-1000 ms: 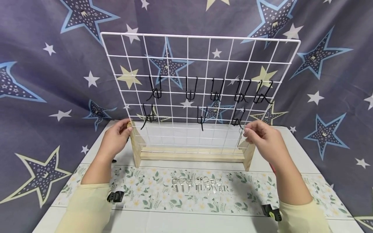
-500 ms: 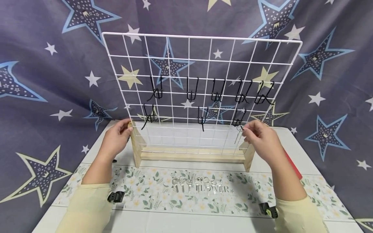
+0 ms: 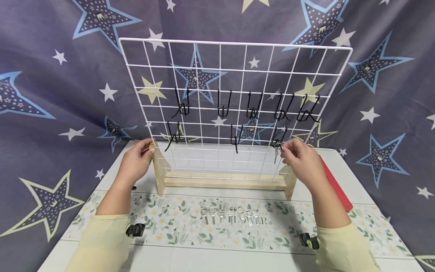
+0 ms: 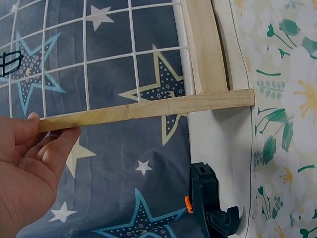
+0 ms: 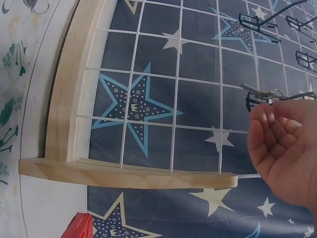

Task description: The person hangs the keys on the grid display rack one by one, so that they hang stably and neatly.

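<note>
Beside the lower-right hook (image 3: 278, 140), the right hand's grip (image 3: 300, 156) pinched a key (image 3: 276, 155), probably light and stiff, best held by its ring (image 5: 280, 91).

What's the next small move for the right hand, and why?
Probably seat the key fully on the lower row's rightmost black hook before letting go. The right hand has the key at that hook, but I can't tell whether it's seated. The left hand grips the wooden side piece, so the wire grid looks steadied.
</note>
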The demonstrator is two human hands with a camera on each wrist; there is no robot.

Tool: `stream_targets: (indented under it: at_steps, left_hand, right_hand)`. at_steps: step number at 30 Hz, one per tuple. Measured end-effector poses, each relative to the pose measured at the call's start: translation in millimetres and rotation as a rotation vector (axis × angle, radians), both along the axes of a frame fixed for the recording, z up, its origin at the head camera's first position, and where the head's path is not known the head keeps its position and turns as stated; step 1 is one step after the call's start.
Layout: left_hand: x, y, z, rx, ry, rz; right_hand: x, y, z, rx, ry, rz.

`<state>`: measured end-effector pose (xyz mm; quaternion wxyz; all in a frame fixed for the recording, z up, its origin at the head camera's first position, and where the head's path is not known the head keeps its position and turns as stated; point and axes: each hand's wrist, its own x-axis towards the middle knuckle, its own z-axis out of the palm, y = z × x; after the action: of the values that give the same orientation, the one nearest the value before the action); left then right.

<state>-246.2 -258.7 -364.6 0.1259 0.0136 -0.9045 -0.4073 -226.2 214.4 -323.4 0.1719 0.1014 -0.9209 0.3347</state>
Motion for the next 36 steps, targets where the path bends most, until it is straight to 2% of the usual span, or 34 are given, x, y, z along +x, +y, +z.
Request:
stream_targets:
  at_steps: [19, 36]
  left_hand:
    - [3.3, 3, 1.8, 0.031, 0.009, -0.019]
    - [1.6, 1, 0.0, 0.008, 0.020, -0.005]
  right_hand:
    - [-10.6, -3, -4.5, 0.003, 0.018, -0.083]
    - [-8.2, -2, -3.1, -0.081, -0.030, -0.114]
